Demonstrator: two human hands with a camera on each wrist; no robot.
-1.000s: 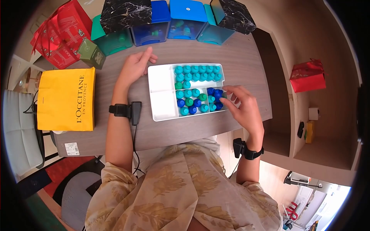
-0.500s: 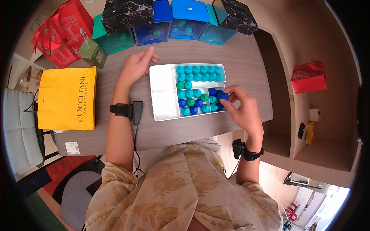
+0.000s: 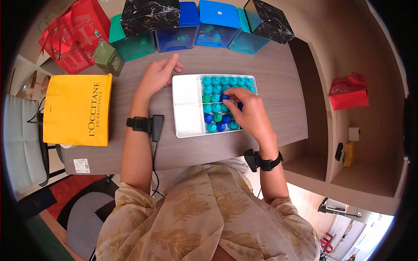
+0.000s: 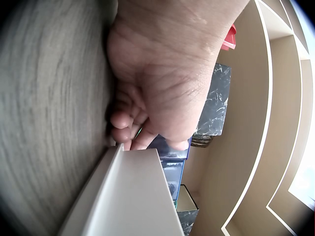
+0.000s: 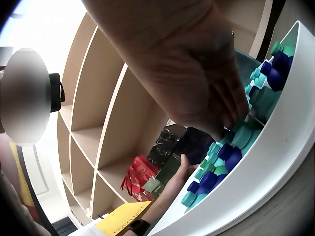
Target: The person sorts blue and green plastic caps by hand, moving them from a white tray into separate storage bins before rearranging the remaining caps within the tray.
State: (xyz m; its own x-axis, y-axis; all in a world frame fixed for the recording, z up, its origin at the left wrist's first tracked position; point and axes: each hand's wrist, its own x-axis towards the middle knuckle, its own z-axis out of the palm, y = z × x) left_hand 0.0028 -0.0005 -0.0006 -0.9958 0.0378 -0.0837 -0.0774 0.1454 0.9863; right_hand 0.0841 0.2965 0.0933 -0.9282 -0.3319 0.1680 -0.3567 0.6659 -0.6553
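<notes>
A white divided tray (image 3: 187,91) lies on the table, holding rows of small teal bottles (image 3: 216,81) with a few green and dark blue ones among them. My right hand (image 3: 251,114) reaches over its right half, thumb and fingers pinching a dark blue bottle (image 3: 224,97) beside the teal ones in the upper compartment. The right wrist view shows that hand (image 5: 187,78) above the bottles, its fingertips partly hidden. My left hand (image 3: 159,75) rests on the table near the tray's top left corner, fingers loosely curled and holding nothing; the left wrist view shows the tray's edge (image 4: 135,196) by its fingertips.
Blue and teal bins (image 3: 176,38) with black marbled boxes (image 3: 150,17) line the table's back. On the left are a yellow bag (image 3: 76,111), a red gift bag (image 3: 76,37) and a small green box (image 3: 109,58). Shelving stands at the right with another red bag (image 3: 348,92).
My right hand has lifted a dark blue bottle from the lower right compartment and moved left with it to the upper one. The left hand stays in place.
</notes>
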